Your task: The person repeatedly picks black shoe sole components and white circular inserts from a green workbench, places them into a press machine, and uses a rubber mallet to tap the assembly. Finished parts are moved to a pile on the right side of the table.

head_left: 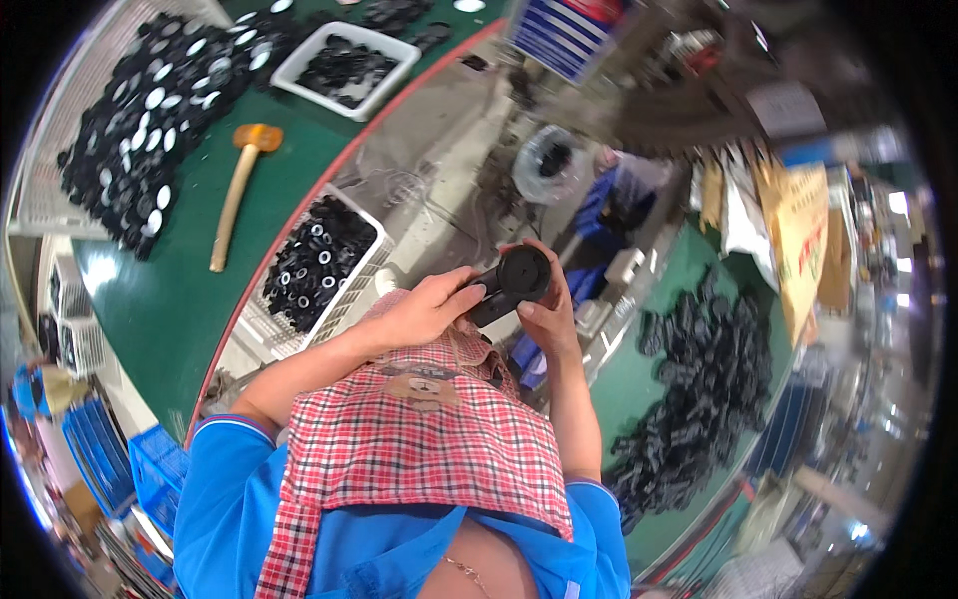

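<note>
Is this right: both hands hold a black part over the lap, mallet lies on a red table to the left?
Not quite. In the head view the mallet lies on a green table, not red. Both the left hand and right hand hold the black part.

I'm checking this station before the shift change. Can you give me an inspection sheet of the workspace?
Surface: green-topped bench, red-edged, curving on the left; another green top at right.
Job's things: black round plastic part with a stub handle, held in both hands.
Clutter: wooden mallet; white mesh basket of black rings; white tray of black parts; loose heap of black-and-white discs; pile of black parts at right.
Grips: left hand and right hand both closed on the part.
Cables: nothing seen.
Surroundings: blue crates lower left; cardboard boxes right.
</note>
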